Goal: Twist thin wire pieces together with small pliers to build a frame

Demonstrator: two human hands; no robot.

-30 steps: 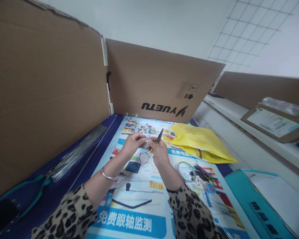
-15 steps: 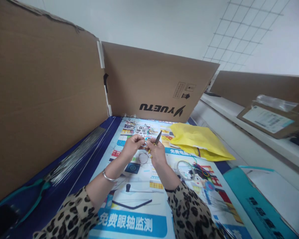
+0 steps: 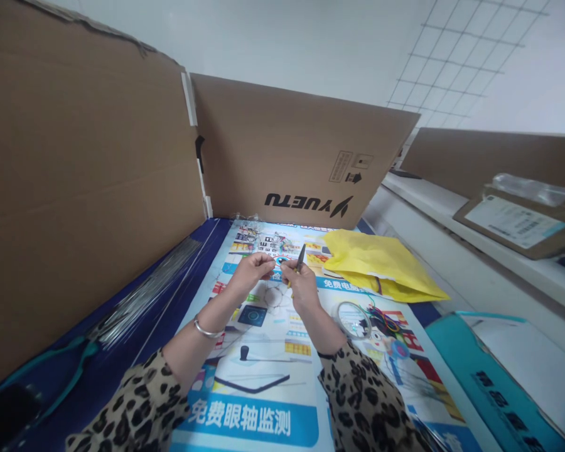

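My left hand is closed, thumb and fingertips pinched together over the printed mat. Whatever it pinches is too small to make out. A hand's width to the right, my right hand is wrapped round pliers with dark jaws pointing up and away and a bit of yellow handle showing below. The thumb and forefinger of that hand also meet in a pinch, facing the left fingertips across a narrow gap. Below the hands, a thin wire ring shows against the mat; I cannot tell whether it touches them.
A bundle of straight wires and a teal-handled tool lie left. To the right are a yellow bag, a clear ring-shaped roll, coloured cords and a teal box. Cardboard panels stand behind and left.
My hands have drawn slightly apart, the right one moving a little to the right. The pliers stay in my right hand and point more steeply upward.
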